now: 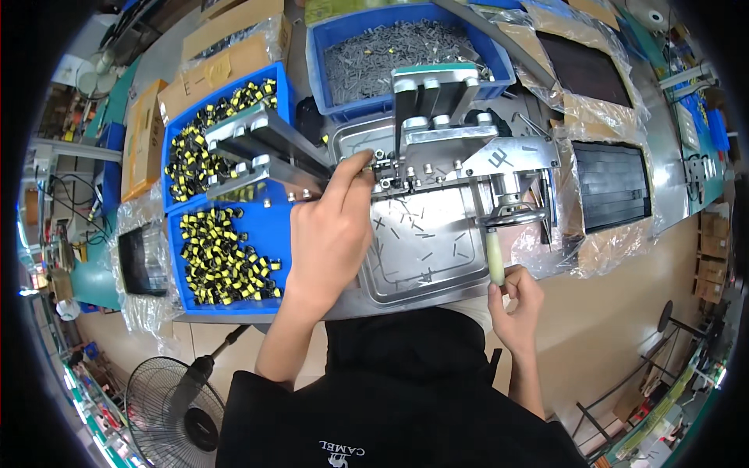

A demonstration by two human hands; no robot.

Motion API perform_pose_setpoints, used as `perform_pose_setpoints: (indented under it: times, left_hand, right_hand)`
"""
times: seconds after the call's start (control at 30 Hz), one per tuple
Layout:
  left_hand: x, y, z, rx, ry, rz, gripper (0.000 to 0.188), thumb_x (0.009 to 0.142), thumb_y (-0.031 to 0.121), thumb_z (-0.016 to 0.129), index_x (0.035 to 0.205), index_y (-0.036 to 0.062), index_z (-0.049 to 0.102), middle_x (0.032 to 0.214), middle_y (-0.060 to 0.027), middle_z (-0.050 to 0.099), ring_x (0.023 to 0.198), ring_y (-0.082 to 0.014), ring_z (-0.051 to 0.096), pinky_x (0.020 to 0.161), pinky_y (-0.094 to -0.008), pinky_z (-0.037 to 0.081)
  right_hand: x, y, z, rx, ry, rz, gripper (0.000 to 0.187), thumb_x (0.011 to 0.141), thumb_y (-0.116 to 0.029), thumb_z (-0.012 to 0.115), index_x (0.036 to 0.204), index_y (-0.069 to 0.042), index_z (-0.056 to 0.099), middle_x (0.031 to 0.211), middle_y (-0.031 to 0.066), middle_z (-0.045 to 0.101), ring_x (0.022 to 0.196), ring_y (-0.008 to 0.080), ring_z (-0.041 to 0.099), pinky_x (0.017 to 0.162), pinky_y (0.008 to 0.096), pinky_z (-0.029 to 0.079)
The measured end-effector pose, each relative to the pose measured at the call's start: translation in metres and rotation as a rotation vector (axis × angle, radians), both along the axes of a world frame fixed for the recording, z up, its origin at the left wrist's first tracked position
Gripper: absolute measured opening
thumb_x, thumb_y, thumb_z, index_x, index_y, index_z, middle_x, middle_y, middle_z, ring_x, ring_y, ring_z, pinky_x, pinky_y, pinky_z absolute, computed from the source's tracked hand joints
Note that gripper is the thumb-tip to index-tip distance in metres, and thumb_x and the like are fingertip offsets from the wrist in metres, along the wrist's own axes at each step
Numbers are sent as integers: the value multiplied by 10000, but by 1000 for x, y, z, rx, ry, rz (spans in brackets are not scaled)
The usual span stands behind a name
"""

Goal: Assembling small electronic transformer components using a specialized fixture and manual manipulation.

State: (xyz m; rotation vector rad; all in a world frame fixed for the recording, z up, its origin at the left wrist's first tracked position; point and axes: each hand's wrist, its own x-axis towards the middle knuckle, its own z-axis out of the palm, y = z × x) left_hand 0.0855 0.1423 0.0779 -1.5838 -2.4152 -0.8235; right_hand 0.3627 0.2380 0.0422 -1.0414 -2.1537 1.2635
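Observation:
A hand-operated metal press (pixel 437 175) with upright plates stands over a steel tray (pixel 370 285). My left hand (pixel 331 234) reaches to the middle of the press, its index finger at the small clamping block (pixel 382 173). The fingers are bent together there, and whatever lies between them is hidden. My right hand (pixel 516 303) is closed round the lower end of a pale lever handle (pixel 495 257), which hangs from the round metal wheel (pixel 515 217) on the right of the press. Several thin grey pins (pixel 425 232) lie scattered in the steel tray.
Two blue bins (pixel 269 214) of small yellow-and-black parts (pixel 226 261) sit at left. Behind the press, a larger blue bin (pixel 316 58) holds a heap of grey metal pins (pixel 390 58). Cardboard boxes with plastic wrap (pixel 577 109) line the right side. A fan (pixel 175 405) stands at lower left.

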Motion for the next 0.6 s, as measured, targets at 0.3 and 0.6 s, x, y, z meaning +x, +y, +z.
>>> perform_pose_setpoints:
  times: [0.3, 0.6]
  left_hand:
    - [-11, -5, -7, 45, 105, -85, 220, 798, -38, 654, 1012, -2, 687, 1147, -73, 712, 620, -265, 692, 523, -349, 539]
    - [-14, -10, 0, 20, 159, -116, 287, 783, -39, 649, 1066, -8, 684, 1173, -111, 707, 651, -272, 706, 544, -351, 557]
  right_hand:
    - [5, 11, 5, 385, 38, -188, 270, 798, 85, 654, 777, -23, 407, 738, 96, 478, 617, 204, 460, 555, 336, 373]
    - [-10, -3, -15, 146, -212, -137, 128, 901, -38, 656, 899, -8, 531, 718, 129, 572, 636, 242, 590, 608, 360, 476]
